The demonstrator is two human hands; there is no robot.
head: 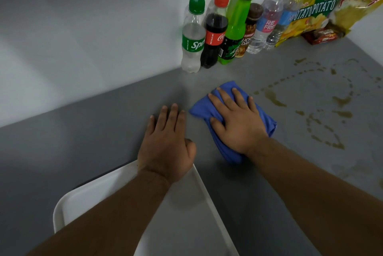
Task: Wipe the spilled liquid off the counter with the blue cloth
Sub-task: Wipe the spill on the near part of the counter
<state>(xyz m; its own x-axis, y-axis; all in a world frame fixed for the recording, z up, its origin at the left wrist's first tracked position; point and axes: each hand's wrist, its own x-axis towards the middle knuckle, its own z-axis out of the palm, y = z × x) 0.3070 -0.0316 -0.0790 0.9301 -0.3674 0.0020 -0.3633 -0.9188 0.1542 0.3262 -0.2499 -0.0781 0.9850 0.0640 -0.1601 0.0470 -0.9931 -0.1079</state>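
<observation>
A crumpled blue cloth lies on the grey counter near the middle of the view. My right hand presses flat on top of it, fingers spread and straight. My left hand rests flat on the bare counter just left of the cloth, fingers extended, holding nothing. Brownish spilled liquid is smeared in streaks and drops over the counter to the right of the cloth, apart from it.
Several drink bottles stand in a row against the white wall at the back. Snack bags lean at the back right. A white tray sits at the counter's near side under my left forearm.
</observation>
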